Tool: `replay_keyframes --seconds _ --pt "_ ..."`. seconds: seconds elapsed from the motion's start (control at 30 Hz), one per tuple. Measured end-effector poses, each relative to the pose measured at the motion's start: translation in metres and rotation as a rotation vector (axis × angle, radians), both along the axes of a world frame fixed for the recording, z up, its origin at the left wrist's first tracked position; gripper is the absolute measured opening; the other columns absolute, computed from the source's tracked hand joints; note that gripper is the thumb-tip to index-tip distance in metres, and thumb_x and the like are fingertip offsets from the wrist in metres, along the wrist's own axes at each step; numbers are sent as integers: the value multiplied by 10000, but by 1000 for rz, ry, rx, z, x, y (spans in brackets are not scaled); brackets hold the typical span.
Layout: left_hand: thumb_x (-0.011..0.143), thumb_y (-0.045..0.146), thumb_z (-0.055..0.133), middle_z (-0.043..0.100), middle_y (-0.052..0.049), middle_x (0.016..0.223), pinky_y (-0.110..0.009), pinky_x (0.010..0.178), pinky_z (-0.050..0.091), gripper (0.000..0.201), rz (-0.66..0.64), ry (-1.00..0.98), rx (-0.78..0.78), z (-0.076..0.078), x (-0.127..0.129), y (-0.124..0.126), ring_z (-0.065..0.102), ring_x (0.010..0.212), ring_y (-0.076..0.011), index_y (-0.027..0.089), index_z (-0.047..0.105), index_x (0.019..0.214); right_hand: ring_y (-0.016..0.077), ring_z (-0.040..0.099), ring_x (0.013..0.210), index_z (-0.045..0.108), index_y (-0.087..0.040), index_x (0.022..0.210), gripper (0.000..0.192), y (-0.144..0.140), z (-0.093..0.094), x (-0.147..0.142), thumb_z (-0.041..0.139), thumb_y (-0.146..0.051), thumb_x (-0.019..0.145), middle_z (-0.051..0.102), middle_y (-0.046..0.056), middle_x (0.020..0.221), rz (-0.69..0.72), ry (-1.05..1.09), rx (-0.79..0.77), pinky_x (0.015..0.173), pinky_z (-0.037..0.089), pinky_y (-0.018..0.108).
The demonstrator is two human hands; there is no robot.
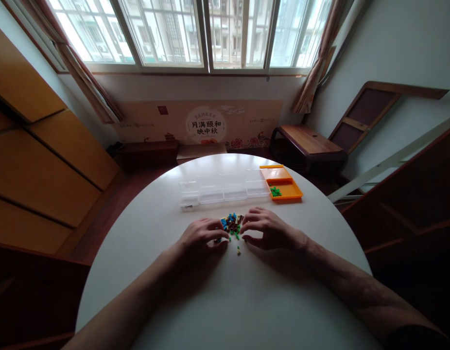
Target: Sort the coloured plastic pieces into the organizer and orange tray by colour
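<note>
round white table (225, 301). clear plastic compartment boxes (225, 188) in a row at far side; orange tray (282, 183) touching their right end, green bits (275, 192) in it. wooden bench (307, 141) beyond, under window (196, 31).

Plenty of bare white round table (247, 301) on the near side and out to both edges, so hands can slide around freely there. Straight ahead is tighter: the pile of small colored pieces (232, 224) sits dead center, and beyond it the clear compartment box (221, 190) and orange tray (283, 184) wall off the far side.
</note>
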State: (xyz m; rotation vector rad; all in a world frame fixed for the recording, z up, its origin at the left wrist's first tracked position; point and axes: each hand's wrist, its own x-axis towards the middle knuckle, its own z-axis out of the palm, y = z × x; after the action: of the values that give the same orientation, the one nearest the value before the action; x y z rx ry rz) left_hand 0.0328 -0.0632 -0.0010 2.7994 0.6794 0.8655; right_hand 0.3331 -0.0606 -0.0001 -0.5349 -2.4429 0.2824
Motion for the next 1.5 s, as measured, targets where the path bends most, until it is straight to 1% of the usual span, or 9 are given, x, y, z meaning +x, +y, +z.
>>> replay_keyframes --seconds 0.3,0.4,0.53,0.8,0.97,1.07,1.27,1.37,1.5 --pt "1040 309 706 775 -42 957 -288 782 554 124 16 28 -13 -4 1 0 704 792 -161 278 819 1078 215 720 941 761 -257 1074 108 0 -2 -8 752 -347 1014 792 52 1056 17 -30 -40 915 575 393" --pt "1030 322 718 778 -41 985 -297 799 564 118 35 23 -12 -6 2 0 703 795 -163 277 813 1085 207 720 946 753 -260 1065 56 0 -4 -9 741 -274 1012 791 32 1043 22 -32 -59 934 563 385" --pt "1027 348 733 766 -43 978 -285 781 566 121 53 32 -3 -6 2 0 702 804 -165 287 824 1078 198 717 958 737 -264 1047 88 0 -6 -7 717 -193 999 789 21 1058 10 -40 -84 964 549 384" --pt "1035 299 727 764 -40 998 -274 791 573 128 21 30 -7 -5 5 -1 703 812 -161 302 834 1105 201 694 926 715 -266 985 111 3 -9 -8 782 -353 999 785 22 1055 -32 -23 -115 935 540 379" --pt "1060 252 675 777 -54 1017 -269 810 580 137 -3 41 -21 0 8 -2 727 846 -168 261 812 1059 194 690 926 731 -270 1005 44 1 -8 -7 765 -248 988 791 21 1068 -37 -16 -121 950 546 369" --pt "1068 238 657 780 -54 1021 -268 813 577 143 -6 44 -34 1 9 -2 731 848 -167 251 797 1044 191 692 929 742 -274 1012 136 2 -10 -5 762 -155 950 792 13 1060 -23 -22 -122 939 559 355" --pt "1092 266 657 770 -60 1038 -252 779 562 115 17 2 -33 -1 8 -2 731 849 -162 242 765 1061 204 727 986 722 -258 1043 79 5 -8 -4 720 -186 1011 802 39 1092 -18 102 -113 952 581 362" --pt "1098 259 655 763 -59 1051 -243 783 557 90 18 -34 -52 3 8 -2 741 873 -160 235 738 1071 193 720 906 711 -252 1064 59 8 -5 5 677 -205 1055 790 38 1024 -94 206 -131 869 590 340" --pt "1105 240 632 771 -69 1093 -239 790 557 68 6 -44 -98 8 8 -3 752 893 -162 225 697 1095 196 691 840 682 -248 1036 83 17 1 27 618 -243 1089 744 37 974 -305 365 -112 812 585 346"
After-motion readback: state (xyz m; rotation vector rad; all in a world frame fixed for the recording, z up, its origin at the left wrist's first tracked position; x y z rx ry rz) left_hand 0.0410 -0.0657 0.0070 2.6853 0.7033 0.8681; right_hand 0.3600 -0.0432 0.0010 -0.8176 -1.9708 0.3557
